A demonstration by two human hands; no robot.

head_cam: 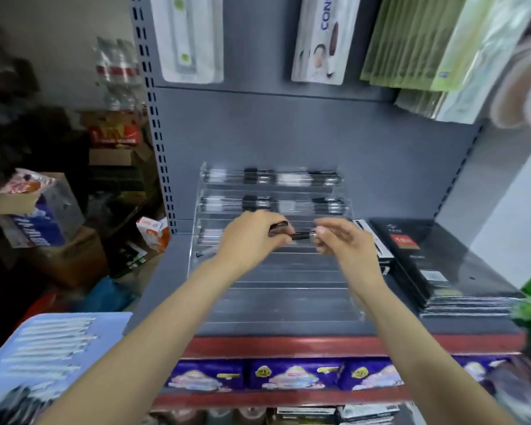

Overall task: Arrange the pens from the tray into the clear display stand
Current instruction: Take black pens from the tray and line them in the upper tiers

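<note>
Tray, near left: pens remaining in rows. Both hands over clear display stand; left hand and right hand each pinch one end of a dark pen w/ curled fingers, above third tier. Risk: pen slips past the ledge or knocks seated pens if released off-level. Stand sits on grey shelf; black packs at right. Stockroom boxes far left.

A grey metal shelf with a red front edge carries the clear display stand at its middle. Just right of the stand lies a stack of black flat packs — a narrow black-and-white box sits between them.
</note>
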